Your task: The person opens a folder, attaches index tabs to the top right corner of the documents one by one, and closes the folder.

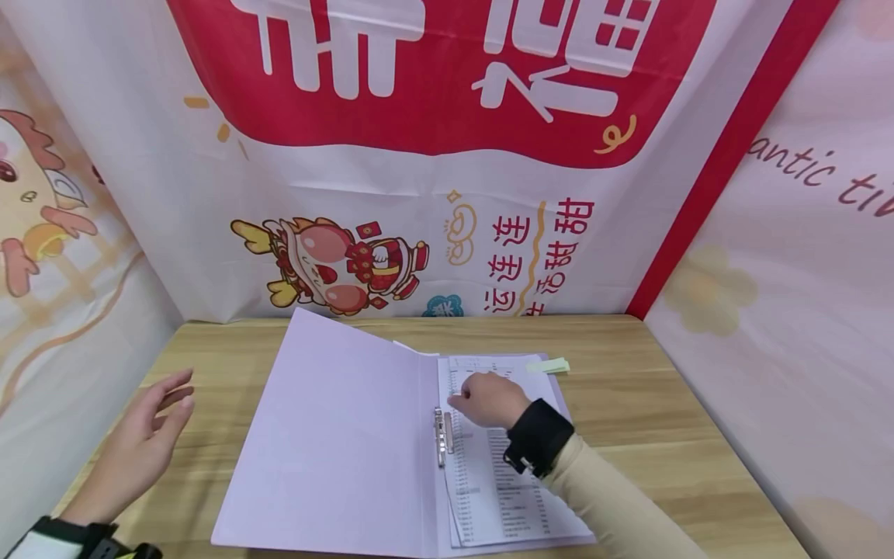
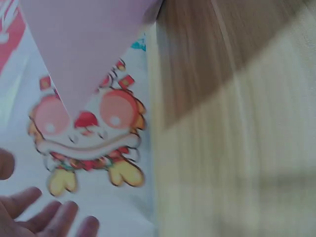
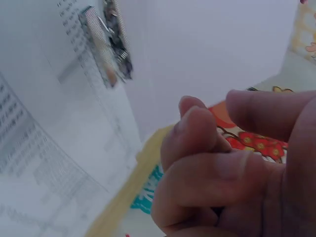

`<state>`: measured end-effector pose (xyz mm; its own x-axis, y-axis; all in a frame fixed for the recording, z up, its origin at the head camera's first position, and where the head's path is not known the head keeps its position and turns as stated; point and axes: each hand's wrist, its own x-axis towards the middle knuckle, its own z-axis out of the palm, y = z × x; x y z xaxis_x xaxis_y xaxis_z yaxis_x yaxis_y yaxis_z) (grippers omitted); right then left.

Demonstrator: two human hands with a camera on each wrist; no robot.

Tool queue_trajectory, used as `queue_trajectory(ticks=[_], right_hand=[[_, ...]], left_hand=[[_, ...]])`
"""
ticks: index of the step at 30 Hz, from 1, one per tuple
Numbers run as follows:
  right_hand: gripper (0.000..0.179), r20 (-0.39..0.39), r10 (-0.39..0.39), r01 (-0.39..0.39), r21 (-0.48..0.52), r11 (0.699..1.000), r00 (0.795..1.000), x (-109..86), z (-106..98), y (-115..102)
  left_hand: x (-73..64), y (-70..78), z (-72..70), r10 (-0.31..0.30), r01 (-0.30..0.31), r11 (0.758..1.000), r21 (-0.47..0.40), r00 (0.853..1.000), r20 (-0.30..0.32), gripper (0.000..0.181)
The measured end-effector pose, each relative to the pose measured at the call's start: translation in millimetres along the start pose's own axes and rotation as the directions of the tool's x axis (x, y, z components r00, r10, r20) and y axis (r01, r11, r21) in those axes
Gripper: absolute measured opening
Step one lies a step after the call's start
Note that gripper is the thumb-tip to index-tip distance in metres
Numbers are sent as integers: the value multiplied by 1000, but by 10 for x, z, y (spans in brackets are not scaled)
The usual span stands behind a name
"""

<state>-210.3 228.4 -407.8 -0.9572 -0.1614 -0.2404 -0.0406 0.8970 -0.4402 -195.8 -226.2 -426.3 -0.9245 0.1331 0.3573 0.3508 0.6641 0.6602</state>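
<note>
A light purple file folder [image 1: 335, 435] lies open on the table, its left cover partly raised. Printed sheets [image 1: 517, 508] lie on its right side, beside a metal lever clip [image 1: 440, 439] near the spine. Over the upper part of the sheets is my right hand [image 1: 492, 400], fingers bent and nothing held. The right wrist view shows a gap between its thumb and the curled fingers [image 3: 207, 180], with the clip [image 3: 98, 47] apart from them. My left hand [image 1: 143, 442] hovers to the left of the folder, empty, fingers relaxed; its fingertips [image 2: 61, 215] appear in the left wrist view.
Pale green tabs [image 1: 555, 365] stick out past the folder's upper right edge. The wood-grain table [image 1: 642, 435] extends on both sides of the folder. A printed cloth backdrop [image 1: 363, 175] stands behind it, with more printed cloth at left and right.
</note>
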Motion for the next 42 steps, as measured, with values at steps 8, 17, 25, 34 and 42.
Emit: queue_trajectory(ticks=[8, 17, 25, 34, 42], right_hand=[[50, 16, 129, -129, -31, 991, 991, 306, 432, 40], [59, -68, 171, -178, -114, 977, 983, 397, 759, 21], [49, -83, 169, -182, -199, 963, 982, 394, 776, -58], [39, -126, 146, -165, -156, 974, 981, 362, 787, -107], [38, -179, 92, -120, -152, 981, 980, 366, 847, -115]], left_hand=[[100, -466, 113, -261, 199, 955, 218, 914, 310, 78], [-10, -740, 294, -228, 124, 946, 298, 911, 344, 76], [-34, -707, 320, -230, 120, 937, 329, 918, 322, 75], [-60, -712, 334, -285, 135, 905, 404, 896, 341, 82], [-81, -742, 354, -294, 128, 894, 430, 891, 346, 83]])
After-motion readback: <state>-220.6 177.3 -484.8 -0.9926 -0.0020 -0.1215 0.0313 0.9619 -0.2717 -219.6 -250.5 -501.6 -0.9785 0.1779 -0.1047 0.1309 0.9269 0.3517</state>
